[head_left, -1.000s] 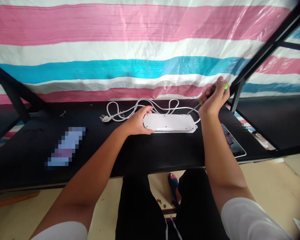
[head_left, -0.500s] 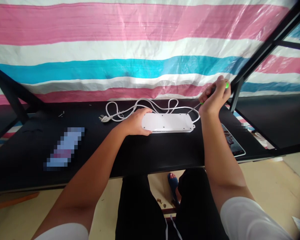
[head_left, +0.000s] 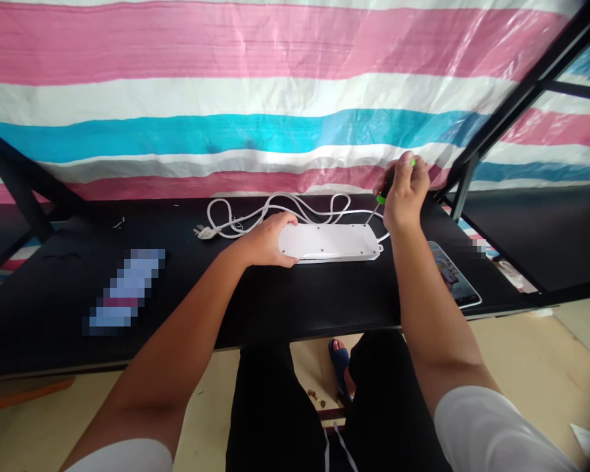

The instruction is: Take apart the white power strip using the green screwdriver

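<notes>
White plastic is what I see most: a long power strip point(head_left: 329, 242) lies flat on the black table point(head_left: 299, 301), bottom side up (I can see little screw holes in it). It sits near the middle of the table, close to the back edge.

My left hand point(head_left: 265, 240) rests on the left end of the strip. The fingers are bent over that end and the thumb lies along the front side, so the hand is partly closed and presses the strip down.

My right hand point(head_left: 402, 190) is up over the right end of the strip. It is closed in a fist around a screwdriver point(head_left: 384, 192). The handle is black with green bits, and most of it is hidden in my fist. The thin metal part points down and to the left, to the back right corner of the strip. I cannot tell if the tip touches the strip.

The strip's white cord point(head_left: 275, 210) lies in loose loops behind it, and its plug point(head_left: 201, 231) lies on the table to the left.

A phone point(head_left: 455, 283) lies flat near the right end of the table, just beside my right arm. Behind the table hangs a sheet point(head_left: 255, 98) with pink, white and blue stripes. Black metal bars point(head_left: 501, 124) stand on the right.
</notes>
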Motion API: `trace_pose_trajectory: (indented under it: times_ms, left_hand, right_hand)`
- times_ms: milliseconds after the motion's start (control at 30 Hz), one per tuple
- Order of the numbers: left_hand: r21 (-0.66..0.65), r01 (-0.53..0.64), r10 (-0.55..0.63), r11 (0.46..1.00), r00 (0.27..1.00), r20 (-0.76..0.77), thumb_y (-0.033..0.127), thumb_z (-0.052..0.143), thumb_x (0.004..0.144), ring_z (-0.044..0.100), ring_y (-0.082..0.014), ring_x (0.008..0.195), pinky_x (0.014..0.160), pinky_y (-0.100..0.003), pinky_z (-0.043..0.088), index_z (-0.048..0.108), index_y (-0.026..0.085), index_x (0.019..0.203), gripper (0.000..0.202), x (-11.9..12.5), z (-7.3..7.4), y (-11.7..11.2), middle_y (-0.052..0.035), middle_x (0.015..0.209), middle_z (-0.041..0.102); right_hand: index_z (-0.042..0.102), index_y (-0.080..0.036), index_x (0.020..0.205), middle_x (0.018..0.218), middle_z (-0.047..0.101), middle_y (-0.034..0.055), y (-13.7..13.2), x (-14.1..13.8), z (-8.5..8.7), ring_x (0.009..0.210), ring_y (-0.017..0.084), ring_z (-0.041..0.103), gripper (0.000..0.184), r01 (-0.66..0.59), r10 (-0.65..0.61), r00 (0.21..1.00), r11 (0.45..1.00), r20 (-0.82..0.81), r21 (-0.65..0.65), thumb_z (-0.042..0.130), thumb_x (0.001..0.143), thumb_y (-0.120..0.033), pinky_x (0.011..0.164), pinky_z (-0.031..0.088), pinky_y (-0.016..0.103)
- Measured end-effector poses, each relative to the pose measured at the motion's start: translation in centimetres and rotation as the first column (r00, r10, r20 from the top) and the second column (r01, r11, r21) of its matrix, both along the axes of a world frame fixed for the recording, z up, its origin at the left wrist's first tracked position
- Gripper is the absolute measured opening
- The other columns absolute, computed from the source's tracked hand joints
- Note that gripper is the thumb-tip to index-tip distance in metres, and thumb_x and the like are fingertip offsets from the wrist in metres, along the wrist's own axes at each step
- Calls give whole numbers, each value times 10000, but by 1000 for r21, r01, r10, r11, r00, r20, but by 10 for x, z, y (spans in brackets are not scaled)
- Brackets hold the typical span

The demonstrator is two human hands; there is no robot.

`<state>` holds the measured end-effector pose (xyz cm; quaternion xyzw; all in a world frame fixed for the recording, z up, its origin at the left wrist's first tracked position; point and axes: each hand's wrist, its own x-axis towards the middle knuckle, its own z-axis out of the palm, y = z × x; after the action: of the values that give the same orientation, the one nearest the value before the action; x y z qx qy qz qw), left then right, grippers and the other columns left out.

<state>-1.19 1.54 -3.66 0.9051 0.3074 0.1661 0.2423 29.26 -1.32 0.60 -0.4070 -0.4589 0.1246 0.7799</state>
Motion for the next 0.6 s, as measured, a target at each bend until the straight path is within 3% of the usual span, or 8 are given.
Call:
trace_pose_trajectory:
  times_ms: [167, 267, 367, 533, 600]
  left_hand:
    - [-7, -2, 2, 1000, 1000, 11, 435, 889, 666, 614, -347, 1293, 1082, -473, 522, 513, 269, 1281, 740, 0, 0, 0, -93, 1408, 606]
    - [-16, -8, 8, 1000, 1000, 8, 442, 889, 667, 621, -350, 1284, 1069, -476, 524, 511, 271, 1281, 741, 0, 1, -1, -90, 1399, 609]
    - [-25, -14, 14, 1000, 1000, 3, 437, 888, 668, 633, -348, 1261, 1051, -473, 527, 511, 271, 1271, 731, 0, 3, -2, -82, 1375, 620]
    - [-33, -21, 22, 999, 1000, 16, 430, 887, 670, 643, -342, 1249, 1075, -475, 521, 513, 266, 1270, 726, 0, 5, -2, -81, 1363, 631]
    - [-29, -28, 29, 999, 999, 33, 428, 883, 674, 648, -338, 1249, 1100, -476, 513, 514, 262, 1273, 722, 0, 5, -2, -84, 1364, 636]
  right_hand:
    - [642, -291, 894, 676, 532, -23, 1, 0, -1, 505, 132, 490, 567, -74, 73, 996, 997, -50, -15, 445, 1027, -806, 426, 375, 306]
    - [559, -321, 945, 682, 525, -62, 3, 0, -4, 486, 121, 445, 447, -110, 115, 992, 991, -61, 70, 589, 990, -765, 420, 339, 288]
    - [527, -299, 906, 714, 538, -73, 5, 2, -5, 498, 108, 475, 467, -75, 75, 997, 996, -9, 46, 716, 926, -726, 438, 358, 271]
    - [667, -285, 1015, 746, 589, -15, 5, 3, -4, 554, 132, 503, 614, -99, 95, 994, 992, -63, -74, 432, 1002, -853, 494, 450, 329]
    - [615, -309, 995, 705, 542, -35, 6, 3, -5, 542, 135, 477, 552, -99, 93, 991, 993, -97, -58, 477, 995, -843, 504, 462, 331]
